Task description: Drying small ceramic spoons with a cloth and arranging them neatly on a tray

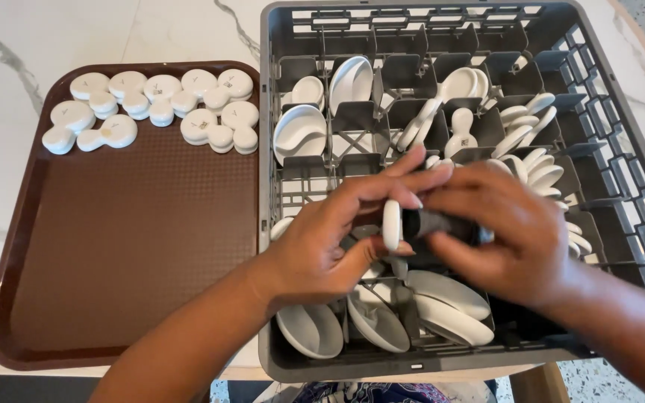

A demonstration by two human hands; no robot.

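White oblong dish on edge, long axis upright, clamped in left hand fingers.

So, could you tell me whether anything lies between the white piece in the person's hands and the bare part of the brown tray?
Nothing visible does. The left hand pinches the white piece above the grey rack, with the right hand beside it. The brown tray sits directly left, bare below its rows of white pieces; only the rack's low wall lies between.
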